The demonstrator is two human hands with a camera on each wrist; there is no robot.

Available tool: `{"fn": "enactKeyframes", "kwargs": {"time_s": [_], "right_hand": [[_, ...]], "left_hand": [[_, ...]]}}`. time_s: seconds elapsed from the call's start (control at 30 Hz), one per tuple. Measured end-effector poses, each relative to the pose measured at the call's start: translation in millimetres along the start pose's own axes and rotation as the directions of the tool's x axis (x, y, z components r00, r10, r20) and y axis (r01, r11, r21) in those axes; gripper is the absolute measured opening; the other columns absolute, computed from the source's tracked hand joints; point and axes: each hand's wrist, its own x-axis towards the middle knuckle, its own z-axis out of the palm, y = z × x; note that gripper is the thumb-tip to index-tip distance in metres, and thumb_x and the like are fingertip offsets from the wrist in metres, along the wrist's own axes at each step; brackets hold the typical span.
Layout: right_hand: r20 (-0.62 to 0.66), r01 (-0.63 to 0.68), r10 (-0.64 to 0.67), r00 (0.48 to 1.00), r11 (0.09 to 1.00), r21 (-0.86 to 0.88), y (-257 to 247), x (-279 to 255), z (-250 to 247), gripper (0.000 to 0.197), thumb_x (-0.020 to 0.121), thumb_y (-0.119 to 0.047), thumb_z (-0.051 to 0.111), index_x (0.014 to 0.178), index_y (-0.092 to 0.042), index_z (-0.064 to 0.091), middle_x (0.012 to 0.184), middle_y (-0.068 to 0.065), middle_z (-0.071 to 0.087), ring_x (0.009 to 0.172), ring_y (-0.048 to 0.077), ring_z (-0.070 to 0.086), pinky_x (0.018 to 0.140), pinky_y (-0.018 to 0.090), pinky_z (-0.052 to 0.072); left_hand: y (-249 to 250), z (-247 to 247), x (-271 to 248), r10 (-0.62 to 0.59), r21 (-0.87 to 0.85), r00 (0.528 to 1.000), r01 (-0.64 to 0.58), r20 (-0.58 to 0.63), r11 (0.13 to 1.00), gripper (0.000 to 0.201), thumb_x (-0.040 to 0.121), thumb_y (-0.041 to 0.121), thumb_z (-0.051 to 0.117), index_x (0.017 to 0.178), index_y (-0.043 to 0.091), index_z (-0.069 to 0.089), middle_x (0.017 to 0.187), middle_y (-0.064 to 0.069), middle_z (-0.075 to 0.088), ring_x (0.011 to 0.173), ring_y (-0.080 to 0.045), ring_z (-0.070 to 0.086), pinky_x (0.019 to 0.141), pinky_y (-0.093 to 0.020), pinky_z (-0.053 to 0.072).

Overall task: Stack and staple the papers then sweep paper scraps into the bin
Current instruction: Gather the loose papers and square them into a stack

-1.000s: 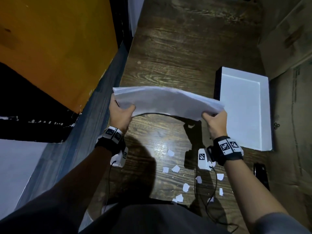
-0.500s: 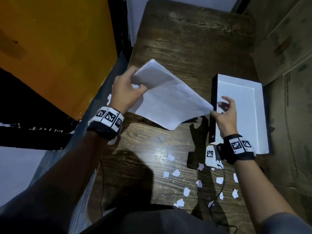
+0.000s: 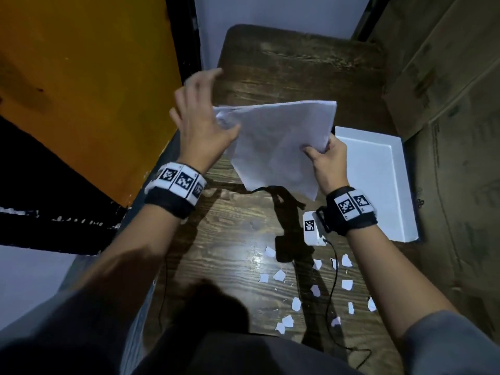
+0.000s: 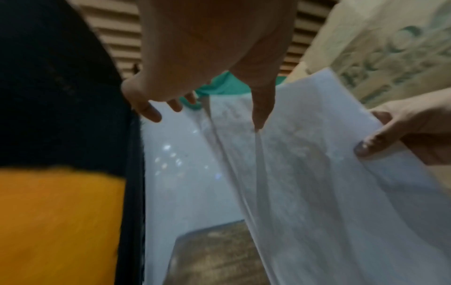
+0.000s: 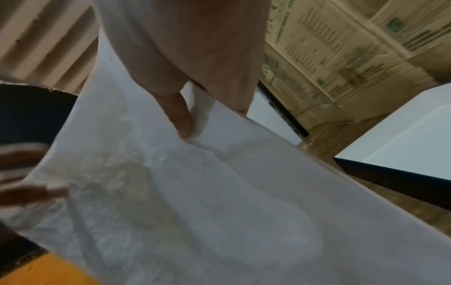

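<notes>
A stack of white papers hangs above the dark wooden table, bent and tilted. My right hand pinches its right edge, thumb on top and fingers underneath. My left hand is spread at the stack's left edge with straight fingers; in the left wrist view its thumb tip just meets the papers. Several small white paper scraps lie scattered on the table near me. A white shallow bin sits flat at the table's right side.
Cardboard boxes stand close along the right. An orange and black panel borders the left. A thin black cable trails over the scraps from my right wrist. The table's far end is bare wood.
My left hand has let go of the stack's corner and spread open. The papers have swung round, and my right hand alone now holds them, moved in from the bin.
</notes>
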Motion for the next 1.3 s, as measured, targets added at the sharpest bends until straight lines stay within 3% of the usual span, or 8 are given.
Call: {"fn": "enactKeyframes", "kwargs": {"time_s": [0.1,0.2,0.3,0.4,0.6,0.77,1.13,1.3], "right_hand": [[-0.04,-0.022,0.025,0.999,0.998,0.066,-0.8,-3.3,-6.2,0.019,0.083,-0.009,0.07,0.1,-0.016,0.064,0.095,-0.004,0.07,0.087,0.006,0.068,0.078,0.027,0.057],[-0.044,-0.003,0.008,0.999,0.993,0.118,-8.5,-7.4,-3.1,0.023,0.084,-0.01,0.071,0.105,-0.015,0.064,0.099,-0.004,0.07,0.09,0.007,0.069,0.08,0.026,0.058],[-0.057,0.003,0.004,0.998,0.991,0.134,-9.1,-10.0,-2.1,0.025,0.084,-0.008,0.071,0.107,-0.012,0.062,0.101,-0.002,0.07,0.091,0.008,0.069,0.082,0.028,0.058],[-0.003,-0.073,0.074,0.997,0.991,0.114,4.0,-12.3,-4.8,0.035,0.082,-0.004,0.07,0.114,-0.009,0.058,0.106,0.001,0.068,0.098,0.013,0.067,0.083,0.028,0.057],[0.056,-0.143,0.141,0.988,0.989,0.028,21.4,-22.0,8.1,0.036,0.085,-0.003,0.064,0.11,-0.026,0.052,0.094,-0.017,0.059,0.083,-0.005,0.059,0.062,0.007,0.047],[-0.038,-0.072,0.075,0.996,0.995,0.074,9.8,-13.7,7.5,0.027,0.086,-0.005,0.065,0.102,-0.025,0.057,0.093,-0.015,0.063,0.08,-0.012,0.062,0.064,0.008,0.049],[-0.011,-0.147,0.148,0.989,0.988,0.05,47.5,-25.7,10.8,0.023,0.083,0.002,0.063,0.103,-0.01,0.06,0.088,-0.005,0.066,0.075,-0.009,0.063,0.063,0.007,0.048],[-0.031,-0.108,0.111,0.993,0.991,0.075,36.3,-19.8,10.6,0.022,0.087,-0.002,0.062,0.105,-0.014,0.059,0.096,-0.002,0.066,0.082,-0.007,0.062,0.066,0.007,0.049]], "left_hand": [[-21.5,12.1,-16.1,-0.271,-0.42,0.953,0.304,0.137,0.855,0.106,0.072,0.013,0.089,0.157,0.02,0.026,0.158,-0.007,0.037,0.147,-0.024,0.039,0.121,-0.042,0.038],[-23.8,31.1,-19.5,-0.333,-0.589,0.896,0.444,0.294,0.675,0.069,0.085,0.003,0.08,0.145,0.004,0.047,0.129,-0.005,0.061,0.124,-0.021,0.061,0.092,-0.017,0.057],[-17.0,42.0,-20.1,-0.383,-0.595,0.894,0.443,0.233,0.671,0.031,0.092,0.006,0.073,0.12,0.006,0.058,0.103,0.005,0.065,0.098,-0.012,0.067,0.084,-0.016,0.056],[-22.7,49.7,-32.4,-0.354,-0.611,0.903,0.426,0.243,0.667,0.04,0.093,-0.002,0.068,0.129,0.007,0.055,0.099,0.015,0.061,0.09,0.007,0.059,0.071,-0.002,0.053],[-27.3,60.2,-54.3,-0.382,-0.572,0.881,0.472,0.279,0.67,0.047,0.097,-0.003,0.06,0.143,0.003,0.051,0.116,0.001,0.06,0.102,-0.007,0.061,0.078,-0.004,0.053],[-21.5,53.8,-45.8,-0.354,-0.66,0.921,0.368,0.161,0.656,0.037,0.095,-0.009,0.063,0.118,0.018,0.053,0.101,0.018,0.06,0.082,0.029,0.061,0.071,0.002,0.051],[-39.2,78.8,-65.5,-0.393,-0.634,0.869,0.49,0.301,0.598,0.043,0.094,-0.01,0.057,0.122,0.021,0.05,0.104,0.015,0.062,0.095,0.005,0.061,0.081,-0.014,0.055],[-29.6,71.9,-51.6,-0.397,-0.661,0.874,0.476,0.281,0.58,0.042,0.095,-0.013,0.056,0.117,0.022,0.05,0.102,0.017,0.059,0.081,0.026,0.062,0.072,0.0,0.052]]}}
